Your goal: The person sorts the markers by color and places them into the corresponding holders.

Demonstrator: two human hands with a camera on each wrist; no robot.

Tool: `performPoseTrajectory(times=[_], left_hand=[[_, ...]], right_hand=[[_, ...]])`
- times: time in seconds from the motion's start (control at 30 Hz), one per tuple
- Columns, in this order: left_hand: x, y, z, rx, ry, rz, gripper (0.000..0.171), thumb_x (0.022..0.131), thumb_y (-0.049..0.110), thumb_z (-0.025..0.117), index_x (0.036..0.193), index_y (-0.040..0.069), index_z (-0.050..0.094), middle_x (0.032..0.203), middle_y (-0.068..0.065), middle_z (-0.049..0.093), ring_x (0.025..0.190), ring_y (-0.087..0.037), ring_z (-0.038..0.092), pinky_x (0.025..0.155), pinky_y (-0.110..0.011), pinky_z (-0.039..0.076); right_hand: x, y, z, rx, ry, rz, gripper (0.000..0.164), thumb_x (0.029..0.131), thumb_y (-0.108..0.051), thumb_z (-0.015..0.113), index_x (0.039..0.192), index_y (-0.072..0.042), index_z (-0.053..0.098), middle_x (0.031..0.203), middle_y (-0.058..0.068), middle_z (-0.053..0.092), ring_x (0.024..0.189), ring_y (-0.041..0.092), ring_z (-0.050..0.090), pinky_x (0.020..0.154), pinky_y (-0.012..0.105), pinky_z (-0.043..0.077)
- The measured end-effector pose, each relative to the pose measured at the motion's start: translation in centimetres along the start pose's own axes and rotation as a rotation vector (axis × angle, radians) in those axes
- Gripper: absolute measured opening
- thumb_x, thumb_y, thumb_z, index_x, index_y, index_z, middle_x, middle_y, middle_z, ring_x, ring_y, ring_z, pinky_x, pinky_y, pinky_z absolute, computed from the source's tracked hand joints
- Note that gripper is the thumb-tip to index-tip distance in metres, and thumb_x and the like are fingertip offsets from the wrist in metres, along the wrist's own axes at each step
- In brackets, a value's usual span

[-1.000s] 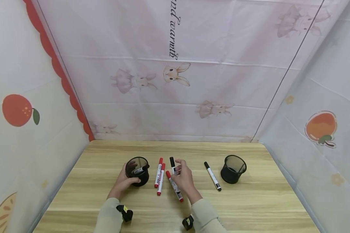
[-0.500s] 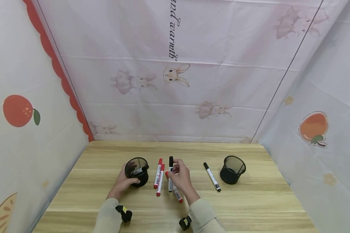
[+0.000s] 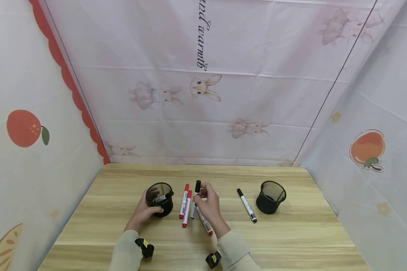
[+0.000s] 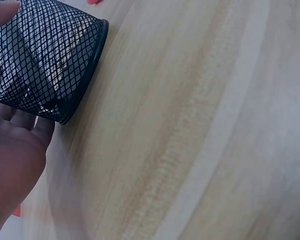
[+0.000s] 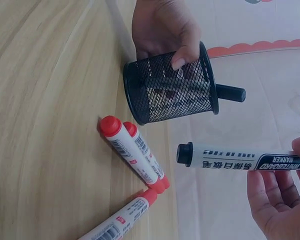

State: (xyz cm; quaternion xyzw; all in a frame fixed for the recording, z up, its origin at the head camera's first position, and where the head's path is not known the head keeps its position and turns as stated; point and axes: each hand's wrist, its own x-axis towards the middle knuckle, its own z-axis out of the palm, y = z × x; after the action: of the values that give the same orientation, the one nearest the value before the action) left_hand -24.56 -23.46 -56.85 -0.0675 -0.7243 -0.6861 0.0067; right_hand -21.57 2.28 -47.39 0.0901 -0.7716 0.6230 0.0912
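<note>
My left hand (image 3: 143, 212) grips a black mesh pen holder (image 5: 165, 100) round its side, thumb in front and fingers behind. Inside leans a black-capped marker (image 5: 231, 93), its end sticking out over the rim. My right hand (image 3: 208, 203) pinches a second whiteboard marker (image 5: 230, 157), white with black ends, between thumb and fingers; in the right wrist view it is lifted off the table. Between the hands lie two red-capped markers (image 3: 184, 201) side by side. A third red marker (image 3: 204, 222) lies under the right hand, partly covered by it.
On the right side of the wooden table (image 3: 291, 241) stands another mesh pen holder (image 3: 270, 199). A black-capped marker (image 3: 247, 205) lies to its left. Printed cloth walls (image 3: 203, 143) enclose the table at the back and on both sides.
The right hand has picked up the black marker from beside the red one, tilted it more upright and moved it slightly left. The left hand and its pen holder have stayed put.
</note>
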Motion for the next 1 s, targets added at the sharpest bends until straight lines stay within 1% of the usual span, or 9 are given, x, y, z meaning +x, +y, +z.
performPoseTrajectory(times=[0.13,0.2,0.33,0.53,0.8,1.0], left_hand=[[-0.1,-0.1,0.0,0.045,0.003,0.009,0.089,0.064,-0.01,0.072,0.141,0.004,0.029,0.137,-0.024,0.037,0.126,-0.039,0.033,0.099,-0.048,0.028],[-0.1,-0.1,0.0,0.055,-0.003,0.02,0.089,0.064,-0.009,0.072,0.142,0.005,0.03,0.138,-0.024,0.037,0.126,-0.039,0.033,0.099,-0.049,0.028],[0.0,-0.4,0.0,0.03,-0.022,0.047,0.087,0.065,-0.011,0.071,0.141,0.004,0.032,0.14,-0.023,0.036,0.129,-0.037,0.03,0.101,-0.052,0.024],[0.1,-0.5,0.0,0.013,-0.018,0.037,0.087,0.064,-0.01,0.072,0.141,0.004,0.032,0.139,-0.022,0.037,0.129,-0.035,0.031,0.102,-0.053,0.022],[0.0,-0.2,0.1,-0.038,-0.004,0.019,0.087,0.064,-0.013,0.071,0.14,0.004,0.033,0.14,-0.021,0.036,0.129,-0.035,0.03,0.103,-0.051,0.02],[0.0,-0.3,0.2,-0.054,-0.004,0.031,0.086,0.063,-0.015,0.07,0.139,0.002,0.034,0.139,-0.022,0.037,0.128,-0.035,0.031,0.103,-0.05,0.02]], right_hand=[[-0.5,-2.1,-0.2,0.032,0.008,-0.015,0.028,0.074,0.009,0.06,0.101,0.005,0.056,0.086,0.014,0.057,0.081,0.026,0.054,0.071,0.03,0.047],[-0.7,-2.6,-0.1,0.048,0.009,-0.013,0.026,0.075,0.008,0.06,0.1,0.004,0.056,0.087,0.014,0.057,0.082,0.025,0.054,0.071,0.028,0.048],[-0.7,-2.6,0.2,0.097,-0.004,-0.036,0.023,0.078,0.006,0.061,0.1,0.005,0.057,0.09,0.016,0.059,0.082,0.024,0.056,0.068,0.028,0.05],[-0.7,-2.4,0.7,0.175,-0.022,-0.042,0.02,0.079,0.007,0.063,0.098,0.006,0.057,0.091,0.018,0.06,0.085,0.024,0.057,0.071,0.029,0.05],[-0.6,-2.5,0.9,0.163,-0.017,-0.071,0.017,0.078,0.008,0.064,0.094,0.006,0.059,0.089,0.019,0.061,0.083,0.022,0.058,0.071,0.033,0.051],[-0.6,-2.3,0.9,0.193,-0.023,-0.063,0.02,0.077,0.008,0.064,0.097,0.008,0.059,0.091,0.019,0.063,0.081,0.024,0.059,0.072,0.029,0.051]])
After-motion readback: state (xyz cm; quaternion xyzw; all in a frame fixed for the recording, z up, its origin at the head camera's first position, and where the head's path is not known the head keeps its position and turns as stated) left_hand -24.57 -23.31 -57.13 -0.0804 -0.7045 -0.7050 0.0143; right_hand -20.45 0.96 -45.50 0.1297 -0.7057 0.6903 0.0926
